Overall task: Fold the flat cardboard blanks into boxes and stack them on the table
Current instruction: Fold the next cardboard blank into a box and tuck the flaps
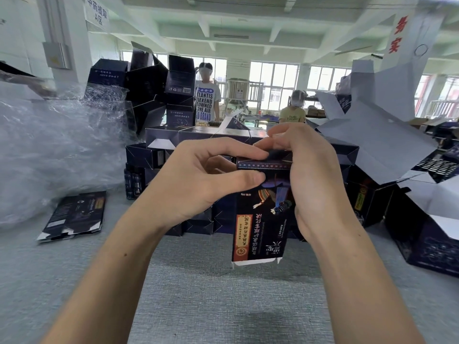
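Note:
I hold a dark printed cardboard box [260, 219] upright above the grey table [211, 306], its open bottom flap hanging down. My left hand [198, 180] pinches the box's upper left edge between thumb and forefinger. My right hand [310, 175] wraps round the right side, fingers curled over the top flap [270, 157], which lies partly folded down. Behind the box stands a stack of folded dark boxes [193, 142]. A few flat blanks [74, 214] lie on the table at the left.
Crumpled clear plastic wrap [49, 150] fills the left side. Tall piled boxes [154, 78] rise at the back. Large opened white-lined cartons [387, 135] and dark cartons [427, 239] crowd the right. Two people [207, 95] stand beyond the table.

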